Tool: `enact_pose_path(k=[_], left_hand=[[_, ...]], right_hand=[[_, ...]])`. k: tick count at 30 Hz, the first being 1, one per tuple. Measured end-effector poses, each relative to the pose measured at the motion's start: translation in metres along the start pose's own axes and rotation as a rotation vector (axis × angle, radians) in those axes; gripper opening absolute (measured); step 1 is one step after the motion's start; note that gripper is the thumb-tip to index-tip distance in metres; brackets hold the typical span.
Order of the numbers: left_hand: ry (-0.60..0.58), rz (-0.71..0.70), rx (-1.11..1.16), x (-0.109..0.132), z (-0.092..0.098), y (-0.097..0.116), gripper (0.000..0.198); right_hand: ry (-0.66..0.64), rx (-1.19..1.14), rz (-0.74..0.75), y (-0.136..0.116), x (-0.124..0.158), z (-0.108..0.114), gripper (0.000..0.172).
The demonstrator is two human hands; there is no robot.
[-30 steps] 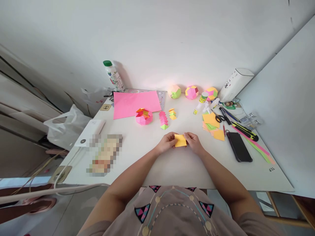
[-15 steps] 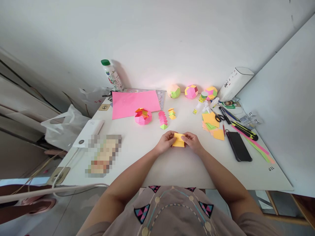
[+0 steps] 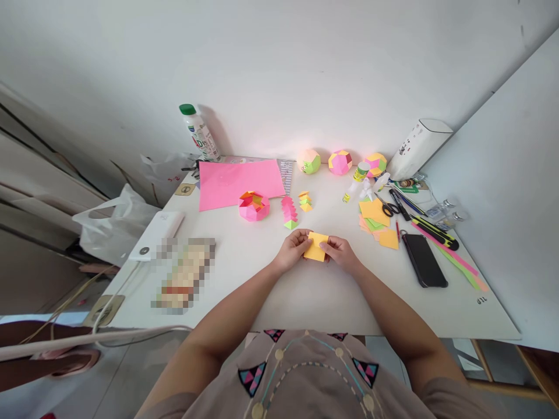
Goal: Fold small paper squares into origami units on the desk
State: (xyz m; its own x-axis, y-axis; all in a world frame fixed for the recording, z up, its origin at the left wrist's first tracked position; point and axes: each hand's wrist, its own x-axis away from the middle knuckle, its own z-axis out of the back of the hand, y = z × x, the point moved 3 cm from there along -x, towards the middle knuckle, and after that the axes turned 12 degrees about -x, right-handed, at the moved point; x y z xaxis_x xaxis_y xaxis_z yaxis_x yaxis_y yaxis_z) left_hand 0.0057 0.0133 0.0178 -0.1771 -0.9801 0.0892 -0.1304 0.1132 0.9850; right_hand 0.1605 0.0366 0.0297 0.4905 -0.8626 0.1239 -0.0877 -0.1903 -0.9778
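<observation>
Between my two hands is a small square of yellow-orange paper [image 3: 316,247], held slightly tilted above the white table. My left hand [image 3: 294,251] pinches its left edge, thumb on top. On the right edge, my right hand [image 3: 340,252] grips it the same way; the fingertips behind the paper are mostly hidden. Beyond my left hand lie a row of folded pink and green paper pieces [image 3: 289,212] and a short stack of folded orange and green pieces [image 3: 305,201]. A pink paper ball with an open top [image 3: 254,206] sits farther left.
Three finished paper balls [image 3: 339,163] line the wall. At right are loose paper squares [image 3: 374,213], scissors [image 3: 386,206], a glue stick [image 3: 356,181], a cutter [image 3: 434,233] and a black phone [image 3: 423,260]. A pink sheet [image 3: 240,183] and a bottle [image 3: 200,134] stand back left.
The yellow-orange paper has turned a little in my hands and now shows a plain face, where a crease or flap edge showed before. Both hands stay in about the same place.
</observation>
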Motion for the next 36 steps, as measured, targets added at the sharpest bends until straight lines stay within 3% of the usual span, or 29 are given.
enact_pose_path(k=[13, 21, 29, 36], left_hand=[[-0.066, 0.026, -0.151, 0.0026, -0.0029, 0.0048, 0.036], [0.049, 0.025, -0.144, 0.0016, -0.0023, 0.0035, 0.038], [0.081, -0.029, -0.137, -0.0001, -0.0032, 0.0013, 0.037], [0.26, -0.206, -0.314, 0.0004, 0.0023, 0.0036, 0.024]], right_hand=[[0.027, 0.0, 0.023, -0.0031, 0.0018, -0.0011, 0.029], [0.034, -0.003, 0.025, -0.0013, -0.0004, 0.0017, 0.025], [0.041, -0.096, 0.042, 0.001, -0.003, 0.0021, 0.022], [0.095, -0.165, 0.125, -0.0009, -0.0028, 0.0018, 0.019]])
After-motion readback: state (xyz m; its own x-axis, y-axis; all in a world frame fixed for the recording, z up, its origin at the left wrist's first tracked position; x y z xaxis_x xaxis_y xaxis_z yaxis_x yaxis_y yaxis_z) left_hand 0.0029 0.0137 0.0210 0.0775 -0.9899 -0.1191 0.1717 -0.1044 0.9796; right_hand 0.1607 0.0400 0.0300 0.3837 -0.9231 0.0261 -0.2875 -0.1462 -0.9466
